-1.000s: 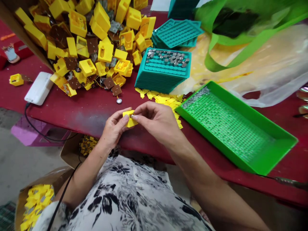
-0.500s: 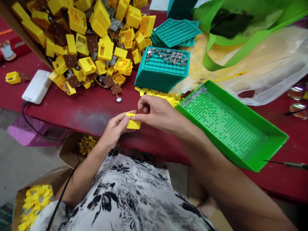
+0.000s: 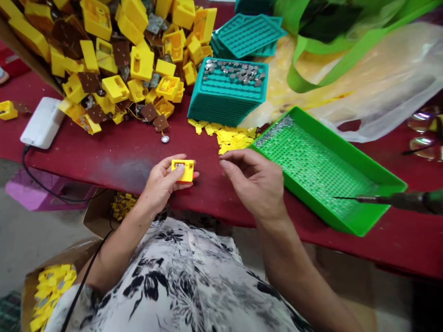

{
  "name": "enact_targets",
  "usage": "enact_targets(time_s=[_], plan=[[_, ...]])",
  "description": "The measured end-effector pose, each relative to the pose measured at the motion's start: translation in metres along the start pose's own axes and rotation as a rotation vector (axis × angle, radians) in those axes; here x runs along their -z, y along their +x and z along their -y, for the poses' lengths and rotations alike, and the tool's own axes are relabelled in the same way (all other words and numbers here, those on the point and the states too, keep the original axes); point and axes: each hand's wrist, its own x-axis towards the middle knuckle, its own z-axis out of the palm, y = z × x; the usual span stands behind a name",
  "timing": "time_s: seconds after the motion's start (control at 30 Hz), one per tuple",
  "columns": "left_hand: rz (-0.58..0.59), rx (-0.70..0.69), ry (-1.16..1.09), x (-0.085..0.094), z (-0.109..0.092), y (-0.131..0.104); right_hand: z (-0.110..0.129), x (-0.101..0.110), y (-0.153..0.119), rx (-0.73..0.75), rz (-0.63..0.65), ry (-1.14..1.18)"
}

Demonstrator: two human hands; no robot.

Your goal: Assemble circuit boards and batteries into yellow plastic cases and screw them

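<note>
My left hand (image 3: pixel 161 182) grips a small yellow plastic case (image 3: pixel 188 171) between thumb and fingers. The case lies with an open recess facing up, and my thumb rests at that recess; something red shows at its lower right edge. To the right, my right hand (image 3: pixel 258 177) hovers over the red tabletop, thumb and forefinger brought together. Whatever may be between those fingertips is too small to make out. Just beyond them lies a pile of flat yellow covers (image 3: pixel 232 138), in front of a stack of teal trays (image 3: pixel 221 108) with button cells (image 3: pixel 247 74) on top.
A green perforated tray (image 3: pixel 377 180) holding small metal screws stands at right, with a screwdriver (image 3: pixel 375 199) over it. Yellow cases with wired brown boards (image 3: pixel 141 64) heap up at back left. A white power bank (image 3: pixel 43 123) and a small wired disc (image 3: pixel 165 139) lie on the table.
My right hand has left the yellow case and moved right, towards the yellow covers. The case has turned in my left hand, its recess now showing. The screwdriver has swung over the green tray.
</note>
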Motion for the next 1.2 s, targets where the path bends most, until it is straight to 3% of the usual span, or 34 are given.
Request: enact_targets(time_s=[0.1, 0.27, 0.53, 0.67, 0.77, 0.9, 1.03, 1.2], plan=[[0.038, 0.04, 0.004, -0.004, -0.001, -0.002, -0.013, 0.004, -0.007, 0.097, -0.013, -0.123], [0.0, 0.062, 0.039, -0.011, -0.003, -0.008, -0.024, 0.013, -0.004, 0.216, -0.083, -0.343], [-0.012, 0.12, 0.068, -0.017, -0.003, -0.01, 0.004, 0.006, -0.004, 0.379, 0.164, -0.309], [0.007, 0.123, 0.067, -0.018, -0.003, -0.011, 0.001, 0.0, -0.008, 0.426, 0.157, -0.367], [0.009, 0.111, 0.069, -0.015, -0.004, -0.01, -0.002, 0.0, -0.004, 0.41, 0.132, -0.358], [-0.051, 0.064, 0.049, -0.007, -0.009, -0.005, -0.006, -0.005, 0.032, 0.26, 0.255, -0.45], [-0.11, -0.002, 0.051, 0.0, -0.017, -0.002, -0.004, -0.037, 0.08, 0.074, 0.383, -0.833], [-0.166, -0.027, 0.088, 0.006, -0.025, -0.004, 0.006, -0.065, 0.084, 0.148, 0.368, -0.989]])
